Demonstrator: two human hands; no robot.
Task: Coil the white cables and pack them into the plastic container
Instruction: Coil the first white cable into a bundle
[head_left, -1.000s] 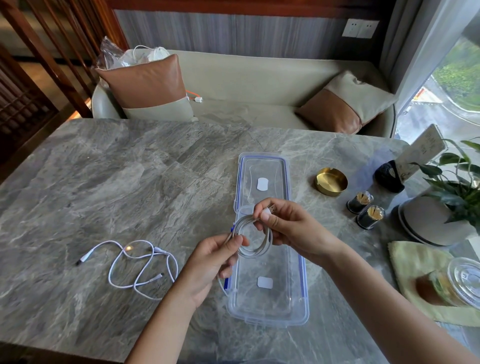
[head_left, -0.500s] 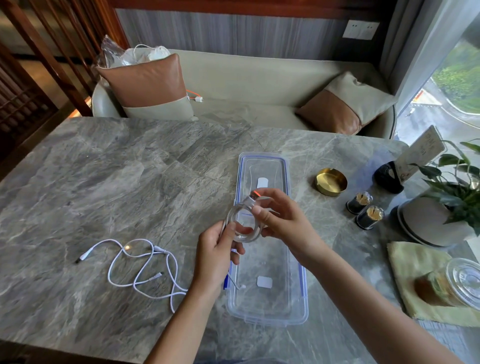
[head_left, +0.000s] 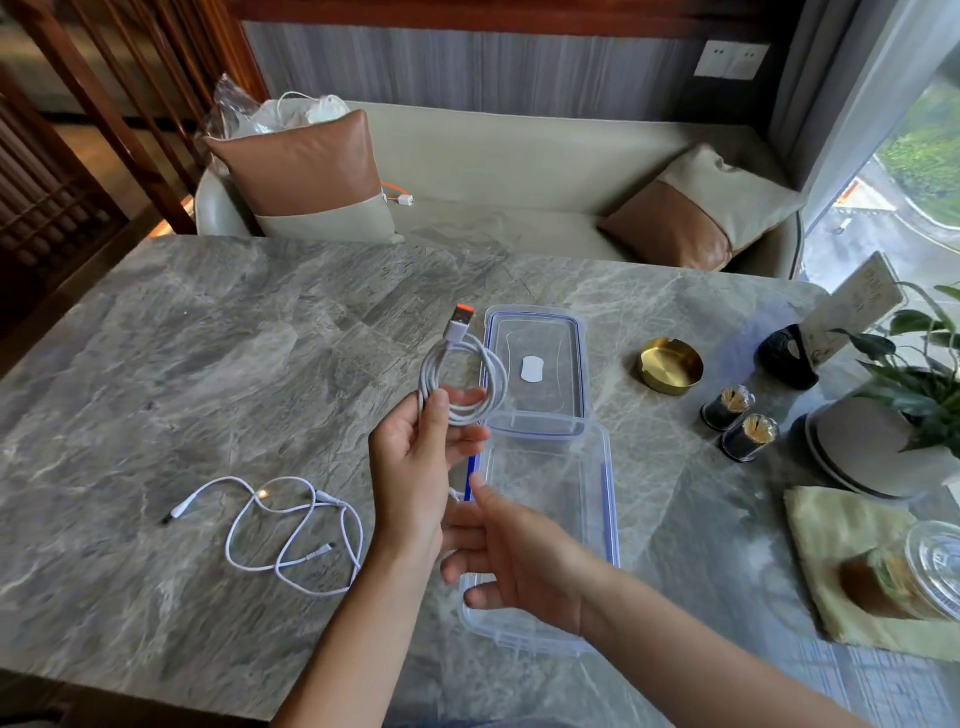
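Note:
My left hand (head_left: 415, 467) pinches a coiled white cable (head_left: 467, 382) and holds it upright above the marble table, its orange-tipped USB plug pointing up. My right hand (head_left: 511, 558) is below and nearer to me, fingers spread, holding nothing, over the clear plastic container (head_left: 602, 499). The container's blue-edged lid (head_left: 535, 322) lies just beyond it. A second white cable (head_left: 291, 525) lies loose and tangled on the table to the left.
A brass dish (head_left: 670, 364), two small toothpick jars (head_left: 737, 421), a black card holder (head_left: 787, 356), a plant, plates and a green cloth with a lidded jar (head_left: 904, 577) crowd the right side. A sofa with cushions stands behind the table.
My right hand let go of the coil and dropped toward me, now open. My left hand lifted the coil up and leftwards, so its plug sticks up.

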